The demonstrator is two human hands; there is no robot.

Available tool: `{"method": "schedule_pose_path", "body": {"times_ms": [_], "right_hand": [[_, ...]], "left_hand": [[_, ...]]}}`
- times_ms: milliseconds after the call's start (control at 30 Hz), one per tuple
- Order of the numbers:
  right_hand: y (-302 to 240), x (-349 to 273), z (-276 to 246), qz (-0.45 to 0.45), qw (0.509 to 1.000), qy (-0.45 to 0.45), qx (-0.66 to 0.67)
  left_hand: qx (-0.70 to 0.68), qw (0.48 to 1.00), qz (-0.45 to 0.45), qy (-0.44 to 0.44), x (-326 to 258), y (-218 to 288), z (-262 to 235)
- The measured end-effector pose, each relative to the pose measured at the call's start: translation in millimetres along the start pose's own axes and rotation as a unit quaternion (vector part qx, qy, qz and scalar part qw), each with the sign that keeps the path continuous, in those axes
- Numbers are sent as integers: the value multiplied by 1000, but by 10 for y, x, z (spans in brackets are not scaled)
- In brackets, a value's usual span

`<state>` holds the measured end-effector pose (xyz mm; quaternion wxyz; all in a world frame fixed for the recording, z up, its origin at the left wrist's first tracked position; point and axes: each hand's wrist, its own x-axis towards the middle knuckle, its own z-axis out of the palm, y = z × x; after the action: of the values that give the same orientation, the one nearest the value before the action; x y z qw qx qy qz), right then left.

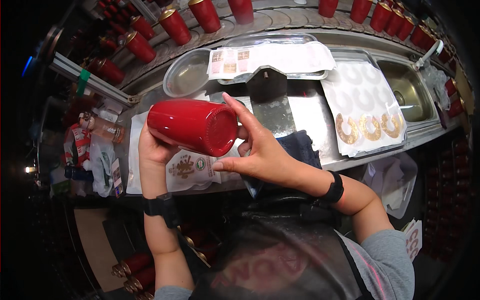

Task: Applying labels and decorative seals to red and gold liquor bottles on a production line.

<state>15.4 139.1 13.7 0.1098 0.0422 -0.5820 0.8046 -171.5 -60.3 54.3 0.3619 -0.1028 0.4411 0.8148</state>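
Note:
A glossy red cylindrical jar (192,125) lies on its side in the air above the steel counter (310,112), its flat base turned toward me. My left hand (152,147) cups it from below and behind. My right hand (260,150) rests its fingers against the base rim on the right side, thumb stretched under it. Below the jar lies a clear plastic bag with a printed label (192,170).
Rows of red jars with gold lids (175,25) stand on the shelf behind. A sheet of gold ring stickers (367,125) lies right, beside a steel sink (407,90). A clear bowl (186,75), a tray with small labels (230,59), a dark cloth (300,145) and bottles (102,127) surround.

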Motion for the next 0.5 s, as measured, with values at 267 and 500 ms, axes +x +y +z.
{"method": "schedule_pose_path", "body": {"times_ms": [267, 500], "right_hand": [[92, 30, -161, 67, 996, 12, 59], [71, -43, -124, 190, 936, -22, 295]], "left_hand": [[-19, 990, -30, -135, -107, -176, 162], [86, 964, 165, -189, -115, -251, -91]]}}
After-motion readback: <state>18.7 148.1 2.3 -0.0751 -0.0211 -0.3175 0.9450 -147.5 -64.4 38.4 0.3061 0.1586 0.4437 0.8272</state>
